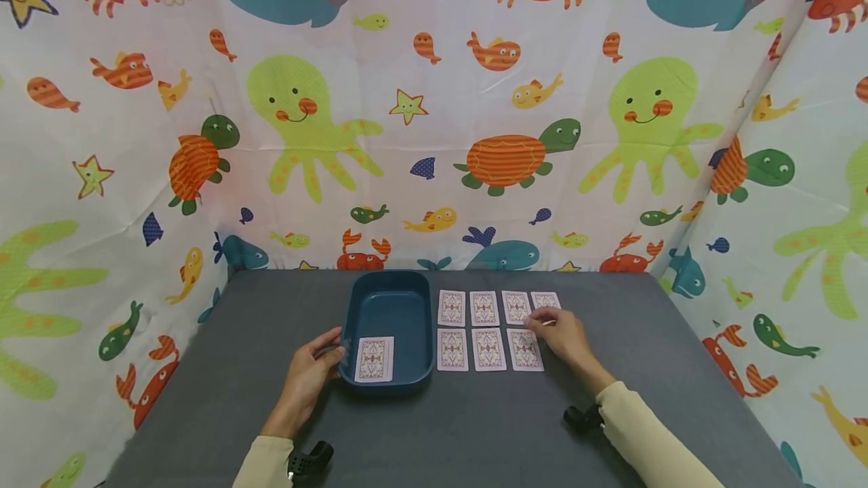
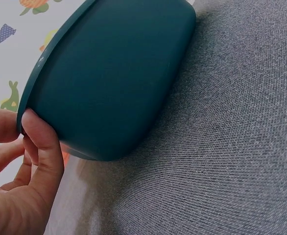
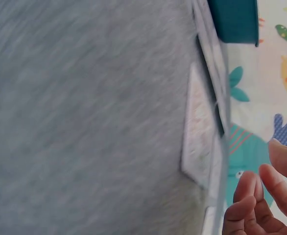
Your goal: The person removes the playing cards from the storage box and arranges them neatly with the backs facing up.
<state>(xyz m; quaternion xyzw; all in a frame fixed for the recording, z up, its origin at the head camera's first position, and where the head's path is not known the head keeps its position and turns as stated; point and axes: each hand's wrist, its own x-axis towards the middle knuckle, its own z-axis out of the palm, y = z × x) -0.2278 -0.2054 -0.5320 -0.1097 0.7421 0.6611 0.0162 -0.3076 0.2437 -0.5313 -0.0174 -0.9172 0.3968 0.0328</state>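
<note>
My left hand (image 1: 313,375) pinches the left rim of a dark teal tray (image 1: 422,322). Close up in the left wrist view, the thumb of the left hand (image 2: 23,181) lies against the tray's (image 2: 109,73) outer wall. A small stack of playing cards (image 1: 374,359) lies face down in the tray's near end. To the right, face-down cards form two rows; several make up the far row (image 1: 484,309) and three show in the near row (image 1: 489,349). Over the right end of these rows hovers my right hand (image 1: 564,333). In the right wrist view the right hand's (image 3: 263,200) fingers are loosely bent, holding nothing.
A grey cloth-covered table (image 1: 475,428) carries everything. Behind it and along both sides hangs a white curtain (image 1: 420,164) printed with sea animals. Dark wrist-worn devices sit at the left wrist (image 1: 310,459) and right wrist (image 1: 582,419).
</note>
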